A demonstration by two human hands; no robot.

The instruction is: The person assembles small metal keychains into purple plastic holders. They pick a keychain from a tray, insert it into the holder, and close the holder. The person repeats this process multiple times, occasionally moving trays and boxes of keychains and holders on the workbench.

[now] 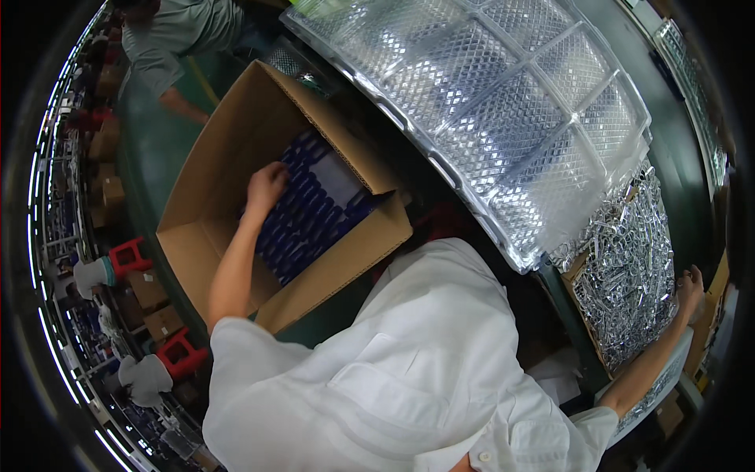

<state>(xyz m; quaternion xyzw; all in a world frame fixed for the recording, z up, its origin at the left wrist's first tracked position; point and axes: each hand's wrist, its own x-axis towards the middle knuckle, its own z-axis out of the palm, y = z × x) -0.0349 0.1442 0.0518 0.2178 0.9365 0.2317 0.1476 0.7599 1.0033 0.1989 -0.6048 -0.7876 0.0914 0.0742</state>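
Note:
My left hand [268, 187] reaches into a deep open cardboard box [211, 189] on my left. Its fingers are curled together above rows of dark blue, glossy packed pieces [303, 224]; whatever they hold is too small to make out. A pale flat patch [338, 179] shows among the blue pieces. Far out on my right, my right hand [690, 294] is at the outer edge of a heap of shiny metal pieces [629, 263] lying in a shallow carton. Its fingers are bent inward, and I cannot make out anything between them.
A stack of clear plastic trays [503, 102] with a diamond-patterned surface stands ahead, between box and metal heap. Another person [182, 47] is at the far left beyond the box. Red stools [182, 355] and more cartons [148, 289] line the floor on the left.

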